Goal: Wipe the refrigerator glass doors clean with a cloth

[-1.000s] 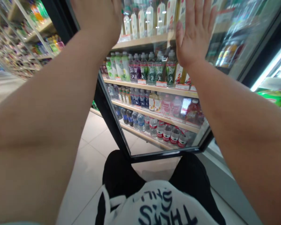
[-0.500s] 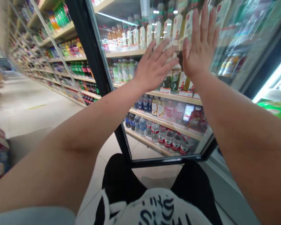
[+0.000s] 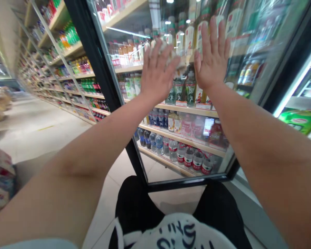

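A glass door [image 3: 168,174] with a black frame stands ajar in front of me. My left hand [image 3: 157,74] presses a crumpled whitish cloth [image 3: 180,65] against the pane, its fingers laid over the cloth and covering much of it. To its right, my right hand [image 3: 213,64] is flat on the same glass, fingers stretched upward and holding nothing. Rows of bottled drinks [image 3: 189,157] show in the pane, along with light streaks.
At the right is the lit cooler interior, with a green package [image 3: 299,121] on its shelf. Long shelves of drinks [image 3: 77,65] run back on the left beside the pale tiled floor [image 3: 33,117]. Printed packages [image 3: 1,176] stand at the lower left. My knees are close to the door's bottom edge.
My left hand has slid the cloth leftward over the glass, its fingers now pointing more upward. My right hand stays flat on the pane. The view has shifted slightly.
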`<state>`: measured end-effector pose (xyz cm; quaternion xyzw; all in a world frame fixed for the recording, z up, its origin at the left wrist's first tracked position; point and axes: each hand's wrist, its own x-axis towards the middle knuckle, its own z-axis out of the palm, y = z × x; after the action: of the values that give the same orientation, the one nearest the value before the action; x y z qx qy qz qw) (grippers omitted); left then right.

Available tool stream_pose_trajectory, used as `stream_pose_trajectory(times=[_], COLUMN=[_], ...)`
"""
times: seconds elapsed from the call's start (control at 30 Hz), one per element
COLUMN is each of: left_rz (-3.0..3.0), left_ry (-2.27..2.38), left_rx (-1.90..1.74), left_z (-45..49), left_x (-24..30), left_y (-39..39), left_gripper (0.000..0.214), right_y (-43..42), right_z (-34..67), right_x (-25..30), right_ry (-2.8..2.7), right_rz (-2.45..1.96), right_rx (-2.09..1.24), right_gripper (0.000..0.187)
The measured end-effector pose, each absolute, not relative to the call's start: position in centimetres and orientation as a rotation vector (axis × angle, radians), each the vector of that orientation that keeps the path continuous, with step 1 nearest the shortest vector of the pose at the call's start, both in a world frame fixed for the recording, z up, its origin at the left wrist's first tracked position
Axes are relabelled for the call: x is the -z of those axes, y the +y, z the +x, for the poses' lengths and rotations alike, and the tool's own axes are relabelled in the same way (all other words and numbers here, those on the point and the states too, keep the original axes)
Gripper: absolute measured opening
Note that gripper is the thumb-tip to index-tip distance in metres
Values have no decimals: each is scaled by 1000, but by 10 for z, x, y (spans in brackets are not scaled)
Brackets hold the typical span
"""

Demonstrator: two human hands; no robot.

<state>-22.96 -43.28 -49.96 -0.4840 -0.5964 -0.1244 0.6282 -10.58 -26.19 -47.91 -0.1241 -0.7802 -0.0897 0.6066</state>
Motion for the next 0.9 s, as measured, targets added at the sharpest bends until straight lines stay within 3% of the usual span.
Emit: stream_pose_trajectory(times=[0.17,0.5,0.67,0.9], left_rz=[-1479,-919,-968,-1383], left_ry=[-1393,-1290,-1256,-1393], left_rx=[73,414,426,52], left_z=[-214,-295,-278,-233], left_x=[523,438,468,502], left_y=[-415,-475,-474,-456], left_gripper=[48,41,43,43], right_y=[-261,-261,-256,-253], right_z=[-105,-109,-114,-114], right_x=[483,480,481,483], right_ry=[-1791,-1854,-1834,-1786], right_rz=[-250,-290,-303,-264], right_rx=[197,109,88,200], right_gripper=[63,65,63,67])
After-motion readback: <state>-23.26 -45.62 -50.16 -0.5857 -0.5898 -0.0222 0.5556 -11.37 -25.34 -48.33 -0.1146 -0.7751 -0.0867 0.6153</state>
